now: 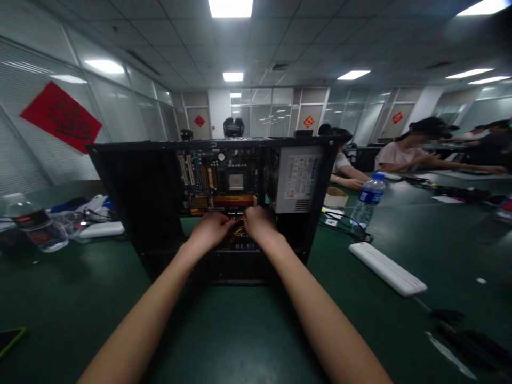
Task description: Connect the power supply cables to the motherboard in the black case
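Note:
An open black computer case (240, 269) stands on the green table in front of me. Inside it are a motherboard (250, 178) with a bare square processor socket and, to its right, a grey power supply (298, 178) with a label. Both of my hands reach into the case below the motherboard's memory slots (234, 201). My left hand (211, 228) has its fingers closed around a thin red cable (237, 220). Beside it, my right hand (258, 224) is closed near the same cable; what its fingertips hold is hidden. Yellow and dark wires (240, 232) hang between the hands.
A white power strip (387, 268) and a water bottle (368, 200) stand to the right, near a small cardboard box (335, 197). At the left are another bottle (38, 224) and a white strip (102, 230). Other people sit along the table at the right.

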Tool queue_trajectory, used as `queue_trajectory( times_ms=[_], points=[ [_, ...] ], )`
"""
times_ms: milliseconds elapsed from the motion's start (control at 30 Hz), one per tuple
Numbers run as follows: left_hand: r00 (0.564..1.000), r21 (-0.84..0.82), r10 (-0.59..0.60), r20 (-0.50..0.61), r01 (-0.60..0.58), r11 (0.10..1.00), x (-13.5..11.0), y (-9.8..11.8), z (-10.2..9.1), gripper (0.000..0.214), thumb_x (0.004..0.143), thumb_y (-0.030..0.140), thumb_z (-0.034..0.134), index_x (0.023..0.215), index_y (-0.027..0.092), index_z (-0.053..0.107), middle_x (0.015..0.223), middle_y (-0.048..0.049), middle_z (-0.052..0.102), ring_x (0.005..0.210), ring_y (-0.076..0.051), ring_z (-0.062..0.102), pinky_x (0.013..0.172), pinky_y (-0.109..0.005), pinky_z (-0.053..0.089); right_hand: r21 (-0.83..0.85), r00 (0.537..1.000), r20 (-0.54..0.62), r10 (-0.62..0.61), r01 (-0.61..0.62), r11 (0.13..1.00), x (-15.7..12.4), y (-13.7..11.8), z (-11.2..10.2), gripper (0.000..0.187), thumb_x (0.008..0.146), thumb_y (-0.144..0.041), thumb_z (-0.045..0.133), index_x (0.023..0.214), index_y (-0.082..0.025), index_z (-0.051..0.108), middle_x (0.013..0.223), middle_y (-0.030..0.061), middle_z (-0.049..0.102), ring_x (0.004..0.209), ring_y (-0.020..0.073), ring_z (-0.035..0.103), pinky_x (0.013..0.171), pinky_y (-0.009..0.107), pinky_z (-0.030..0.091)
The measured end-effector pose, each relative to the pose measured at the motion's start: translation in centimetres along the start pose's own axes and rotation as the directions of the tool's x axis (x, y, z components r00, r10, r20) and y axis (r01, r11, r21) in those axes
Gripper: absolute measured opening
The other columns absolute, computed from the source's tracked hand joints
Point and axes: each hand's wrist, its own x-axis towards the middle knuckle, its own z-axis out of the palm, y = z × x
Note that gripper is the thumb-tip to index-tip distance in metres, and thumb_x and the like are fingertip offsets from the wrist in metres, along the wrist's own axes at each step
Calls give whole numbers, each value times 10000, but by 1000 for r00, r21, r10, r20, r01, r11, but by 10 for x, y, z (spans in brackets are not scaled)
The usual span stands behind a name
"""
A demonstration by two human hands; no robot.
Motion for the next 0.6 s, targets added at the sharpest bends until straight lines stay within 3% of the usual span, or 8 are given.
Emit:
queue_trajectory(
  times_ms=[100, 267, 467, 600],
  points=[
    [999, -52, 38, -14, -39, 998, 4, -12, -8, 402, 939, 392, 445, 794, 174, 750, 745, -58, 724, 712, -187, 645, 631, -281, 372, -3, 1000, 8, -3, 3, 1000, 1, -1, 0, 269, 910, -164, 512, 1032, -119, 748, 1017, 187, 722, 947, 313, 704, 745, 328, 522],
    [990, 67, 6, -142, 3, 998, 13, -26, -12, 313, 906, 354, 515, 1038, 205, 756, 1025, -80, 754, 977, -238, 677, 799, -299, 449, -21, 1000, 21, -13, 14, 1000, -1, -3, -3, 248, 882, -140, 550, 1034, -132, 746, 1038, 190, 716, 966, 321, 700, 765, 351, 521],
    [998, 246, 6, -66, 10, 969, 19, -21, -6, 329, 927, 435, 486, 1046, 298, 760, 1029, -66, 754, 963, -277, 692, 773, -338, 494, -23, 999, 49, 7, -6, 1000, -2, -5, -6, 268, 874, -115, 549, 1058, -131, 744, 1046, 190, 713, 982, 306, 697, 767, 329, 521],
    [999, 328, 2, -41, 12, 945, 20, -11, -10, 362, 944, 431, 442, 1068, 287, 750, 1026, -90, 749, 975, -317, 693, 779, -385, 511, -9, 998, 69, 12, -11, 1000, 0, -5, -7, 302, 864, -94, 531, 1078, -126, 743, 1048, 189, 715, 985, 311, 696, 762, 330, 528]
  ],
)
